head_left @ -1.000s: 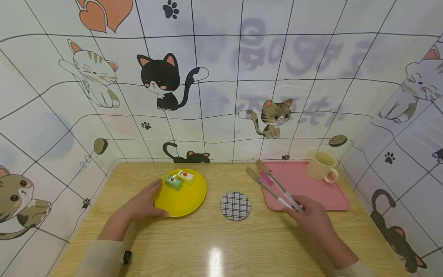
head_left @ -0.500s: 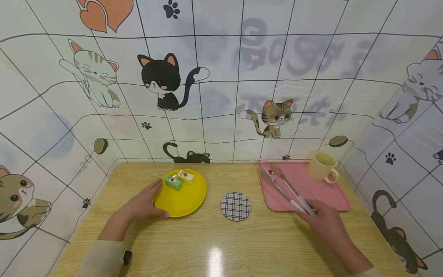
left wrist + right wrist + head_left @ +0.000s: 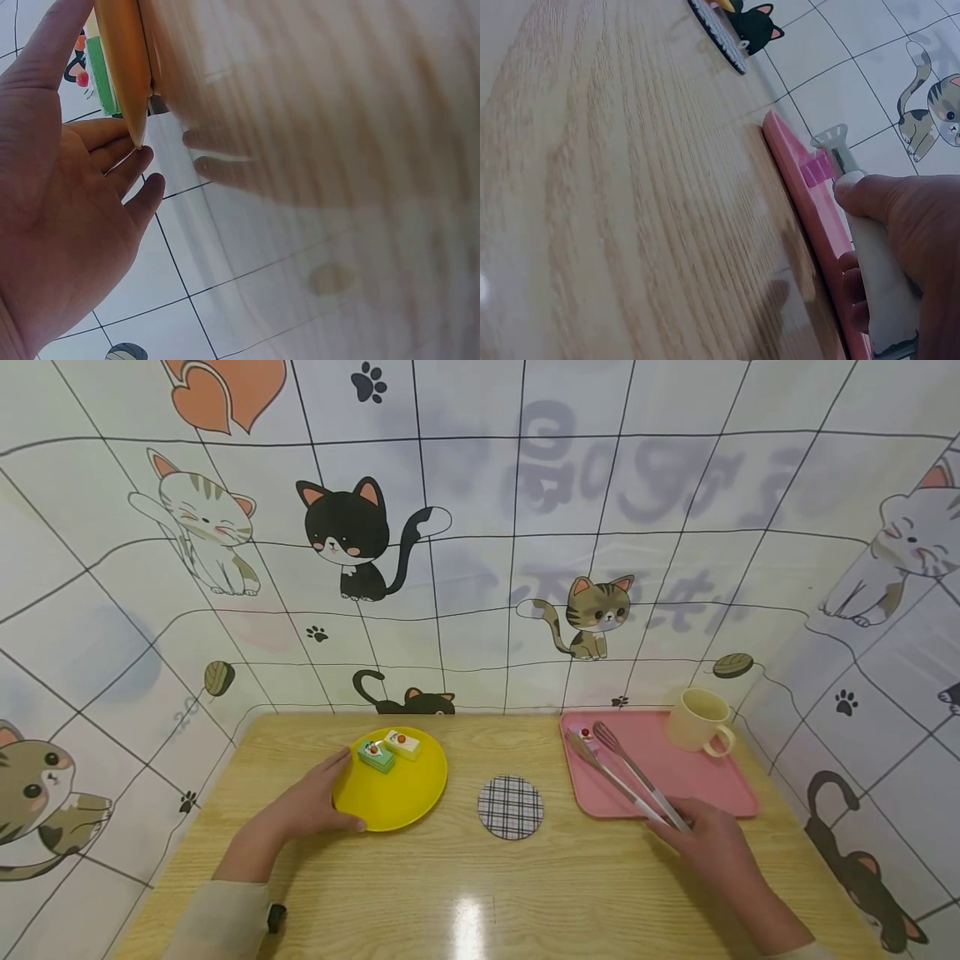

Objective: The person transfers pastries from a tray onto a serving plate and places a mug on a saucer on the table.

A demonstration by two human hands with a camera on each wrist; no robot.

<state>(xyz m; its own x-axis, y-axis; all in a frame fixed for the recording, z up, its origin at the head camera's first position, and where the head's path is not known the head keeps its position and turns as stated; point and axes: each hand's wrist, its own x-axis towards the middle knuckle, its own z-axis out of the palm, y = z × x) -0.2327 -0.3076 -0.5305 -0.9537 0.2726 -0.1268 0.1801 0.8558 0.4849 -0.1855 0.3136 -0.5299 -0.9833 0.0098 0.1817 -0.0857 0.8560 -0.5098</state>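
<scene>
In the head view my left hand holds the rim of the yellow plate at its left side, thumb at the near edge. On that plate lie a green toy cake slice and a pale yellow one. My right hand grips metal tongs with white handles by their near end. The tongs' arms stand apart over the pink tray. Between their far tips sits a pink toy cake piece, partly hidden; whether the tips touch it I cannot tell.
A pale yellow mug stands at the tray's back right corner. A round checked coaster lies between plate and tray on the wooden table. A cat-print wall covering encloses the table's back and sides.
My right hand has moved right and slightly nearer me with the tongs. Their tips went from the tray's left edge to either side of the pink cake piece. My left hand and the plate stayed still.
</scene>
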